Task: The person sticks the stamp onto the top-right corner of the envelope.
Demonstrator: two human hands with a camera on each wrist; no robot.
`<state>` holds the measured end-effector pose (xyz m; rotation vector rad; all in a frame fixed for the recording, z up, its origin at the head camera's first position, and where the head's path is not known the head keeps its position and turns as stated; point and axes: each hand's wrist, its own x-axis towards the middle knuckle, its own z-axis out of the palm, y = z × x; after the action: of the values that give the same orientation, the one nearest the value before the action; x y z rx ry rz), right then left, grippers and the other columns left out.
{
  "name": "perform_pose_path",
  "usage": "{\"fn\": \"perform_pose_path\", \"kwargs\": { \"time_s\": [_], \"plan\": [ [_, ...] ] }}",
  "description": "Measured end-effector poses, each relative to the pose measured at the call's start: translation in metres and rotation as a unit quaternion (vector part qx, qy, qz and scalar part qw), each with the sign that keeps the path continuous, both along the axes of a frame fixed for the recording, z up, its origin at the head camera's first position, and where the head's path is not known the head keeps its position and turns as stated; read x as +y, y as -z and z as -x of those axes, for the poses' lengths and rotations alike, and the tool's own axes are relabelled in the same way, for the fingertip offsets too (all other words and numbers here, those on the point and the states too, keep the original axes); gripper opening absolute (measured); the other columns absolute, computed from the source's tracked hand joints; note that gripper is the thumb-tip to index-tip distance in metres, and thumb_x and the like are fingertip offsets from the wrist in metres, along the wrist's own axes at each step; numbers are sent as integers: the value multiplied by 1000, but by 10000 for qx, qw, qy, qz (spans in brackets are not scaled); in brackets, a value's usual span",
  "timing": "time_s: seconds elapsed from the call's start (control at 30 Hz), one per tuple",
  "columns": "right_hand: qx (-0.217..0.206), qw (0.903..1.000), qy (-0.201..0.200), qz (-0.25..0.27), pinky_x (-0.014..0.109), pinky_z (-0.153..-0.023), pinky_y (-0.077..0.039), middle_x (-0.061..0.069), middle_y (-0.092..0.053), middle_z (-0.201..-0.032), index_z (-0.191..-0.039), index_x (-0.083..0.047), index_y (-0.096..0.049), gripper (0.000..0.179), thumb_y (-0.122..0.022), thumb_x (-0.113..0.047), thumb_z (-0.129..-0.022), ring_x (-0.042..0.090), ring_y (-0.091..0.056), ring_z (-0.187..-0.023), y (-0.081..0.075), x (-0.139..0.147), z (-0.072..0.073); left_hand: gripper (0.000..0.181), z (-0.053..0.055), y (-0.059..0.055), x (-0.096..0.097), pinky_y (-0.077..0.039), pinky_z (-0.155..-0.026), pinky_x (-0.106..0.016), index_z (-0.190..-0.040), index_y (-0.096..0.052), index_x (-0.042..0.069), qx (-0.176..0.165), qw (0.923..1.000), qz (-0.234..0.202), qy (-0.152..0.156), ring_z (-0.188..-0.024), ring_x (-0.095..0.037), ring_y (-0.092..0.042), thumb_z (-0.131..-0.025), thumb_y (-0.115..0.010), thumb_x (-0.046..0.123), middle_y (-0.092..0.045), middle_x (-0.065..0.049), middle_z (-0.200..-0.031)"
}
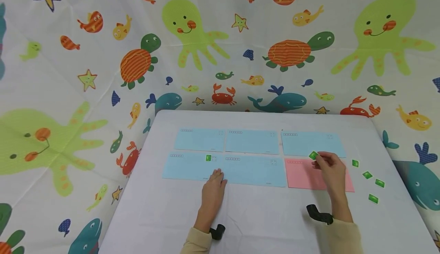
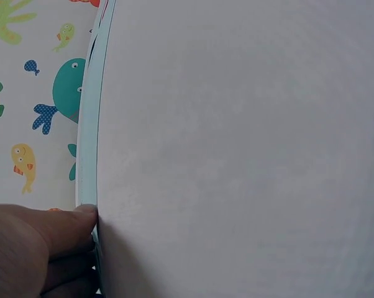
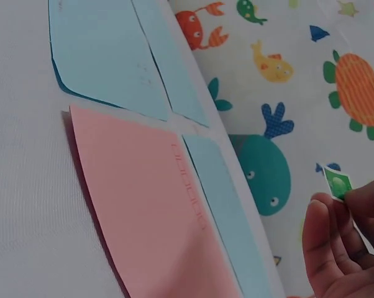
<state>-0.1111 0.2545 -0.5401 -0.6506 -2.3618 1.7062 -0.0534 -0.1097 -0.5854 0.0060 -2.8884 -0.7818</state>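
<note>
Small green rectangular paper stamp with white border [image 1: 313,155] is pinched in right hand [image 1: 330,167], raised over far edge of pink paper envelope [image 1: 302,175]; tilted, one corner pointing far, long axis can't tell. Six stamps: one held, one on near-left blue paper envelope [image 1: 187,170], four loose at right on white table [image 1: 154,208]. Five blue envelopes: three far, two near. One pink, near right. Left hand [image 1: 213,187] rests fingers extended on near blue paper. Sea-animal print cloth [image 1: 237,51] behind.

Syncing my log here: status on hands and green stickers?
Right hand pinching green sticker, raised. Left hand resting at lower-left blue envelope, which bears one sticker. No obstruction visible.
</note>
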Motion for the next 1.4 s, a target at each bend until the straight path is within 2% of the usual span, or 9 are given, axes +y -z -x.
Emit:
{"fn": "perform_pose_path", "kwargs": {
  "time_s": [0.13, 0.33, 0.57, 0.83, 0.97, 1.17, 1.4],
  "plan": [
    [-78, 9999, -134, -10, 13, -71, -58, -13, -63, -88, -124, -4, -61, 31, -59, -25, -101, -1, -68, -73, 0, -5, 3, 32, 0, 1, 0, -53, -100, -51, -118, -71, -5, -58, 10000, -37, -26, -126, -35, -62, -91, -72, 12, -66, -20, -131],
    [107, 9992, -396, 0, 16, -71, -59, -10, -65, -87, -124, 0, -60, 32, -60, -21, -101, 2, -69, -73, 2, -11, 5, 32, 0, 1, 1, -54, -100, -51, -118, -71, -5, -75, 9999, -76, -58, -127, -34, -62, -91, -72, 12, -66, -19, -132],
    [170, 9979, -612, -107, 17, -73, -59, 0, -65, -95, -126, -1, -59, 33, -58, -24, -102, 4, -69, -76, 7, -18, 4, 32, 1, 1, 0, -53, -100, -51, -117, -71, -4, -76, 9999, -83, -61, -127, -35, -62, -91, -73, 13, -66, -19, -131],
    [253, 9962, -835, -66, 17, -72, -59, 0, -67, -95, -127, 1, -60, 33, -61, -20, -101, 8, -71, -78, 11, -27, 7, 32, 2, 1, -1, -53, -100, -51, -118, -71, -4, -77, 9999, -68, -32, -127, -34, -62, -91, -73, 13, -66, -19, -131],
    [281, 9947, -988, -61, 18, -72, -60, 4, -68, -97, -126, 1, -61, 33, -62, -20, -100, 8, -71, -77, 12, -31, 8, 32, 3, 3, -2, -53, -100, -50, -118, -71, -4, -45, 10000, -76, -24, -126, -34, -62, -91, -72, 13, -66, -19, -131],
    [166, 9930, -1144, -229, 20, -72, -60, 20, -68, -107, -125, 1, -61, 33, -61, -22, -101, 9, -70, -78, 16, -37, 12, 32, 3, 4, -3, -53, -100, -50, -118, -72, -4, -41, 10000, -64, -31, -126, -34, -62, -91, -73, 13, -67, -19, -131],
    [83, 9912, -1287, -286, 20, -72, -60, 22, -69, -108, -124, 0, -62, 33, -61, -23, -101, 13, -72, -79, 17, -44, 15, 32, 2, 2, -2, -54, -100, -49, -118, -72, -4, -47, 9999, -100, -50, -127, -33, -62, -91, -73, 12, -67, -18, -131]
  ]
}}
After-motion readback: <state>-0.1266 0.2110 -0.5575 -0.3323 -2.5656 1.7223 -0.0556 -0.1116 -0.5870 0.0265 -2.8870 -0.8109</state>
